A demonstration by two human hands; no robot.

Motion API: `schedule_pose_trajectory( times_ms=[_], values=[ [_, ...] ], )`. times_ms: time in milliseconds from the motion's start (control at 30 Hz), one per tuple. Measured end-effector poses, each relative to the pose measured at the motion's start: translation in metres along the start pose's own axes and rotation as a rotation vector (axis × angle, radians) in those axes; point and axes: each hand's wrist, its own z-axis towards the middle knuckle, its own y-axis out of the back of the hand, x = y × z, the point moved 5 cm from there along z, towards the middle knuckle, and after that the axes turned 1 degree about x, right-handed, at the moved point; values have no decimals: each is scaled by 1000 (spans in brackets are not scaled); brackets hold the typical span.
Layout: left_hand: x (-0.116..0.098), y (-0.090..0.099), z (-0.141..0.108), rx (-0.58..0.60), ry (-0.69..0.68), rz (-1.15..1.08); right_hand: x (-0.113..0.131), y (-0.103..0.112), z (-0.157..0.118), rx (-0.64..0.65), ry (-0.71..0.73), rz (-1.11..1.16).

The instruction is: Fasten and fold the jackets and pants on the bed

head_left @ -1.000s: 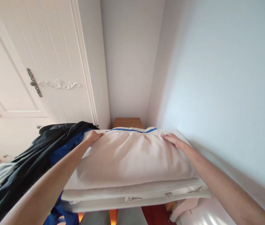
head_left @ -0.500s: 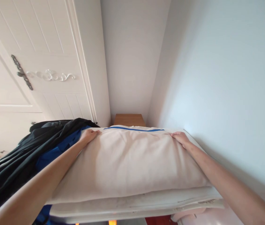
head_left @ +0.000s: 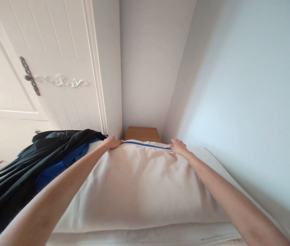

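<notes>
A cream, puffy pillow (head_left: 145, 191) lies in front of me, softly creased. A blue strip (head_left: 146, 145) runs along its far edge. My left hand (head_left: 113, 142) rests at the far left part of that edge, fingers stretched toward the strip's left end. At the strip's right end is my right hand (head_left: 179, 147), its thumb and fingers apart, touching the edge. The undersides of both hands are hidden. Beneath the pillow shows a whitish, marked surface (head_left: 140, 237), perhaps a mattress.
Black cloth (head_left: 65, 143) and blue cloth (head_left: 55, 171) are heaped at the left. Behind them stands a white cabinet (head_left: 70, 65) with a dark metal handle (head_left: 29, 77). A wooden box-like piece (head_left: 143, 133) is beyond the pillow. A pale wall (head_left: 245, 89) rises on the right.
Both hands have moved inward along the far edge toward the blue strip, letting go of the spots they pinched near the corners. The view has shifted slightly forward.
</notes>
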Motion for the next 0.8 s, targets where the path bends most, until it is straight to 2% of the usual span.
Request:
schedule_pose_trajectory(
  times_ms=[133, 233, 333, 467, 533, 600, 700, 800],
  values=[
    [27, 2, -3, 124, 82, -247, -49, 8, 8, 35, -149, 0],
    [33, 5, -11, 98, 92, -439, -73, 16, 8, 43, -191, 29],
    [29, 14, -18, 37, 34, -616, -80, 20, 6, 54, -154, 84],
    [26, 24, -19, 49, -33, -746, -74, 22, -2, 80, -48, 184],
    [26, 25, -15, 49, -74, -694, -65, 20, -3, 133, 63, 281],
    [24, 23, -8, 47, -131, -516, -56, 15, -2, 237, 158, 342],
    [19, 14, 3, 60, -189, -269, -49, 6, 5, 322, 179, 310],
    [11, 5, 9, 95, -248, -197, -49, 4, 13, 299, 182, 280]
  ],
)
